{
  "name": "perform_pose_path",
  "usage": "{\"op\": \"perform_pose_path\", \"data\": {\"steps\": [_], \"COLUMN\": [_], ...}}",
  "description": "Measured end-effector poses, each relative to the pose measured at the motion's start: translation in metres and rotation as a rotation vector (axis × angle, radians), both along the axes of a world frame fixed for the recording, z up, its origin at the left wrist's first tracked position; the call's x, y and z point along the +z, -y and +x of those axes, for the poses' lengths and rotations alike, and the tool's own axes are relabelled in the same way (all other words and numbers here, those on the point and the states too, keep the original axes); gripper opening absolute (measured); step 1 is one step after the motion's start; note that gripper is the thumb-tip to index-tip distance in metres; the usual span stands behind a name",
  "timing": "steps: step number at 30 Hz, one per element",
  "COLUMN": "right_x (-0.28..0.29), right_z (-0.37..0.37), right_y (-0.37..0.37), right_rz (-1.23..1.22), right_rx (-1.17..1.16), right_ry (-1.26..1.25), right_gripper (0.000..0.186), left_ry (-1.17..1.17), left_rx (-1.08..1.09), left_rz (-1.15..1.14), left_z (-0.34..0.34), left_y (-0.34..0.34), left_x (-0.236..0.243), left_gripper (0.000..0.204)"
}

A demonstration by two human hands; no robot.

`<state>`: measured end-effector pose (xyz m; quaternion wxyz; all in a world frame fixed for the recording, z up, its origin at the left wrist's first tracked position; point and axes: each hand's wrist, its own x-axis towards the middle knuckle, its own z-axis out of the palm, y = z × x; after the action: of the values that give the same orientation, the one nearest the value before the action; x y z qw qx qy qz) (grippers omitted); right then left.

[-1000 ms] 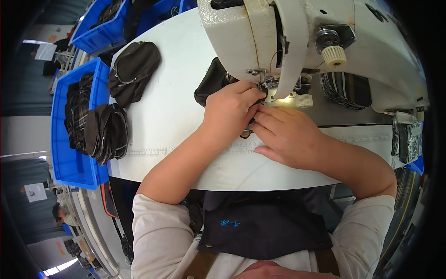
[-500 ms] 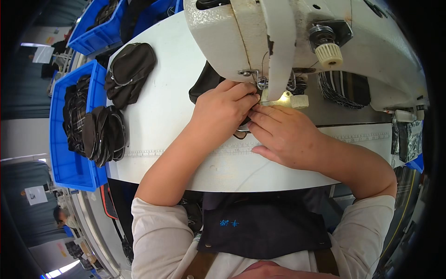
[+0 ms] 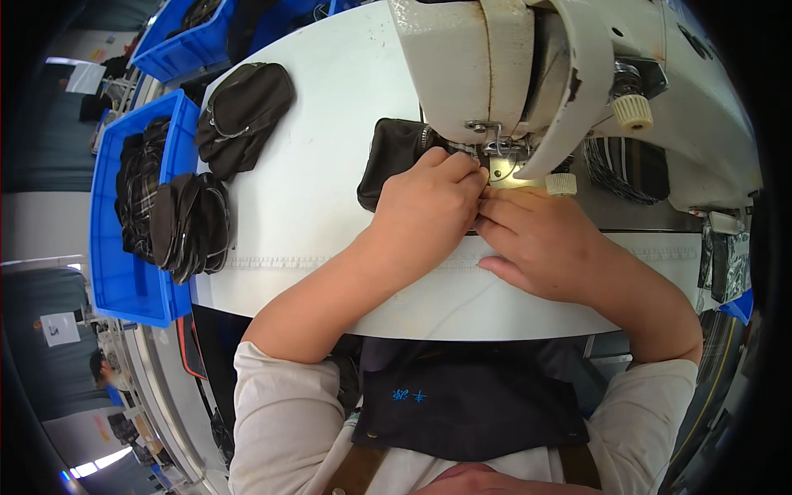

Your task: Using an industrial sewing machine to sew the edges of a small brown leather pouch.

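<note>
A dark fabric pouch with a zipper lies on the white table under the foot of a cream sewing machine. My left hand presses down on the pouch, fingers pinched at the needle area. My right hand lies beside it, fingertips touching the left hand's and holding the fabric edge by the lit needle plate. Most of the pouch is hidden under both hands.
A finished dark pouch lies at the table's far left. A blue bin holds a stack of dark pouches. Another blue bin stands farther back. Striped fabric sits right of the machine.
The view has tilted and shifted, so the machine and hands sit lower and larger. Both hands stay pinched on the pouch at the needle, with little movement.
</note>
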<state>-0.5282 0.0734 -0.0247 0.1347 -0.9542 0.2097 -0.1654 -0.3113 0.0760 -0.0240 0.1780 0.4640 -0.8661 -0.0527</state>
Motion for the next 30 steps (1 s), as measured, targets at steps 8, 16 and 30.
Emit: {"op": "perform_pose_path", "data": {"steps": [8,16,30], "right_x": [-0.001,-0.011,-0.011], "right_z": [0.002,0.007,0.010], "right_y": [0.000,-0.002,-0.007], "right_rz": [0.018,-0.155,-0.200], "right_rx": [-0.112,0.014,0.040], "right_ry": [-0.083,0.084,0.119], "right_gripper": [0.041,0.038,0.039], "left_ry": [0.030,-0.043,0.060], "left_rx": [0.003,-0.069,-0.186], "left_rz": [-0.082,-0.137,-0.056], "left_z": [0.001,0.009,0.017], "left_y": [0.004,0.000,0.004], "left_x": [-0.006,-0.008,0.008], "left_gripper": [0.031,0.030,0.042]}}
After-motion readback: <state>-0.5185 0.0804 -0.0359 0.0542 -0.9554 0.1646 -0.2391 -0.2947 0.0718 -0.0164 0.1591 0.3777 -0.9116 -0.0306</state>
